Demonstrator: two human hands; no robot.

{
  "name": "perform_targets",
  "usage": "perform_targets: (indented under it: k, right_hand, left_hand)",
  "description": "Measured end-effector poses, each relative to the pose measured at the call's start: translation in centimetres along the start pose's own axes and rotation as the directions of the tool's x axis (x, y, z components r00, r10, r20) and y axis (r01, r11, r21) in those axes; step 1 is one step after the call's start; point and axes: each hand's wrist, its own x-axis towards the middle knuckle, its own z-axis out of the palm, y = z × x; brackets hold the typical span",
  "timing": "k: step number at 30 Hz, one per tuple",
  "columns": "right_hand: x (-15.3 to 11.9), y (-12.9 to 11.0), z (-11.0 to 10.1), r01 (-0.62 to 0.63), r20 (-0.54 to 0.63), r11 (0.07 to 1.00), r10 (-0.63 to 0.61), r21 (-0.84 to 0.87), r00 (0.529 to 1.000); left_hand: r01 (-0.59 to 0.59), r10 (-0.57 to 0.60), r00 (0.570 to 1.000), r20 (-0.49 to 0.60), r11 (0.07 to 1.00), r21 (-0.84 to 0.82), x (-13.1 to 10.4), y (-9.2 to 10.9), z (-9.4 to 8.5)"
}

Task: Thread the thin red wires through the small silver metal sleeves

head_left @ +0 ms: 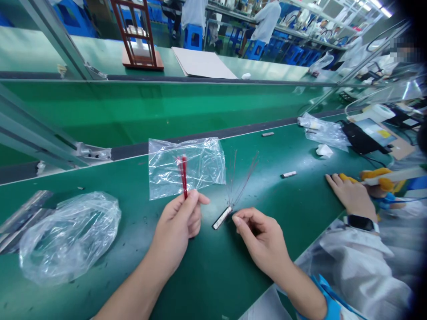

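In the head view my left hand (182, 218) is closed around a small bundle of thin red wires (183, 175), which stand upright out of my thumb and fingers. To its right, a narrow black-and-white connector strip (222, 218) lies at a slant on the green bench. Several fine reddish wires (245, 182) fan up and away from its far end. My right hand (258, 235) is pinched just beside that end; whatever its fingertips hold, if anything, is too small to make out. Behind my left hand a flat clear plastic bag (203, 164) touches or nearly touches the red wires in view.
A crumpled clear bag (71, 235) and metallic strips (25, 218) lie at left. Two small connector pieces (288, 174) (267, 134) rest farther right. At right are a co-worker's hand (353, 195) with a watch, a yellow-and-white tool (396, 175) and a bag (325, 131).
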Motion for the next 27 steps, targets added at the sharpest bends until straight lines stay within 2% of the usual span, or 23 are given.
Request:
perform_targets:
  k: [6,27]
  right_hand:
    - [0.09,-0.26,0.33,0.044,0.004,0.998,-0.044,-0.054,0.999]
    - [-0.13,0.16,0.47,0.059,0.046,0.989,-0.053,-0.137,0.998]
  left_hand:
    - [0.023,-0.026,0.999,-0.03,0.994,-0.104,-0.11,0.49,0.38]
    - [0.036,-0.043,0.997,-0.058,0.991,-0.126,-0.14,0.74,0.43]
